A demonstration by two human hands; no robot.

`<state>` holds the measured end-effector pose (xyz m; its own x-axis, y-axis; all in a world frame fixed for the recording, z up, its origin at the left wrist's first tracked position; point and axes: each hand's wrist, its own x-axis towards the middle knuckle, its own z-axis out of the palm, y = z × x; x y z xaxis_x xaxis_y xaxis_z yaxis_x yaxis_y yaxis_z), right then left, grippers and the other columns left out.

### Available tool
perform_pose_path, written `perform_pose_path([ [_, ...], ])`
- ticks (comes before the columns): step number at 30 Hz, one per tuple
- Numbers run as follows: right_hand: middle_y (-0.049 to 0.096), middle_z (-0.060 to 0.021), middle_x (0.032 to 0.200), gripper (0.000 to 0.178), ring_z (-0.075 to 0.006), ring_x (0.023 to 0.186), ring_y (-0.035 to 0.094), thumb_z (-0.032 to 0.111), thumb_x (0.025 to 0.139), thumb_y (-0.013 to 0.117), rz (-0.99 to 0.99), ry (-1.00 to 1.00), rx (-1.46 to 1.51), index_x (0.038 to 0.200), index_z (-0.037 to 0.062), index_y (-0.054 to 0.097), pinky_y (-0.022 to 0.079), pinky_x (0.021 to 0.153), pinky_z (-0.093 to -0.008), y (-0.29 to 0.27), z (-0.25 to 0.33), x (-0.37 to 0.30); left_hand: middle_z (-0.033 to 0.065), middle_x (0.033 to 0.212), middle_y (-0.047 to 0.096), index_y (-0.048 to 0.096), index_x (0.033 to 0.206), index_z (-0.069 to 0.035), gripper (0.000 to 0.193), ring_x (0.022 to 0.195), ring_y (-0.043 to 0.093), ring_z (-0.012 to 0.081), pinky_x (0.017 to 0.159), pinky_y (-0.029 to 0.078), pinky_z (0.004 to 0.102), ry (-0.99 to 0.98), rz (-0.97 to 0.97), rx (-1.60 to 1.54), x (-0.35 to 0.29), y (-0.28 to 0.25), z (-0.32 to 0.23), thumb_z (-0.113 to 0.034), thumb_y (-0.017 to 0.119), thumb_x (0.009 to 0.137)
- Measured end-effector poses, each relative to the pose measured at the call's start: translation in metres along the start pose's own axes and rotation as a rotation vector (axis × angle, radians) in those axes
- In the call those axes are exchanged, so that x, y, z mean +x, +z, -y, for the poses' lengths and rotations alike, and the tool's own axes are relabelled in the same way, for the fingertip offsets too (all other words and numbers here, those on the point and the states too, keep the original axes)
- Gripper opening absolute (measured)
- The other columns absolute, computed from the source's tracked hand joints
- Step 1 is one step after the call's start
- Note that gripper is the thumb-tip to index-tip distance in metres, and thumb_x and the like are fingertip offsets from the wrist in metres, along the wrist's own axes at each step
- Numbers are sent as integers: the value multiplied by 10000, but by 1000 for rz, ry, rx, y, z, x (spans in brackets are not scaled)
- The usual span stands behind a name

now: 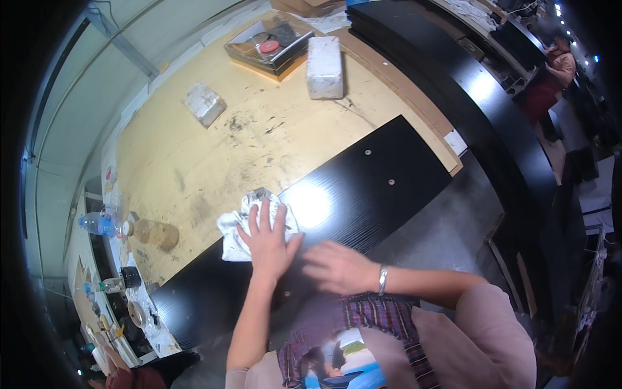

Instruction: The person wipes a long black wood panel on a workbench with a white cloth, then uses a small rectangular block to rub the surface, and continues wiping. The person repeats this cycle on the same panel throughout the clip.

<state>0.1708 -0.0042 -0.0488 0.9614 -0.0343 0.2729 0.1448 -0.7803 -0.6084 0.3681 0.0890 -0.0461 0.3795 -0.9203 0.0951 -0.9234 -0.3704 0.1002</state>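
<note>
You are wiping the black panel point(337, 194) that lies across the yellow worktable point(194, 162): your left hand point(269, 236) presses flat, fingers spread, on the crumpled white rag point(243, 227) at the panel's near-left edge, gripping nothing, while your right hand point(337, 266) rests open, palm down, on the panel just beside it. To my eye the wipe is in its middle, and the next move calls for steady pressure along the grain with the right hand bracing. Farther off sit a white foam block point(324, 67), a smaller wrapped white block point(204, 104), a shallow tray point(269, 45) holding a red lid, and a clear bottle point(97, 223) at the left edge.
</note>
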Motion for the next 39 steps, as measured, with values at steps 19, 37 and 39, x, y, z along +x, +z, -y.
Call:
perform_pose_path([
  [19, 582, -129, 1427, 536, -287, 1331, 547, 161, 872, 567, -57, -18, -251, 1402, 86, 590, 400, 1148, -464, 52, 4, -27, 175, 1309, 607, 673, 1255, -74, 508, 1193, 572, 362, 999, 445, 485, 432, -136, -567, 54, -3, -84, -58, 768, 756],
  [37, 555, -101, 1471, 512, -265, 1304, 557, 229, 896, 528, -288, -104, -499, 1393, 115, 581, 441, 1084, -420, 73, -10, -23, 163, 1109, 677, 736, 1154, -121, 492, 1077, 640, 350, 937, 506, 448, 128, 75, -531, 222, 42, -122, -489, 765, 830],
  [39, 565, -78, 1459, 459, -240, 1305, 550, 241, 895, 536, -316, -97, -524, 1334, 139, 625, 441, 1093, -402, 70, -9, -22, 173, 1089, 693, 731, 1168, -123, 468, 1039, 652, 374, 922, 512, 466, 81, 76, -481, 220, 48, -133, -454, 758, 838],
])
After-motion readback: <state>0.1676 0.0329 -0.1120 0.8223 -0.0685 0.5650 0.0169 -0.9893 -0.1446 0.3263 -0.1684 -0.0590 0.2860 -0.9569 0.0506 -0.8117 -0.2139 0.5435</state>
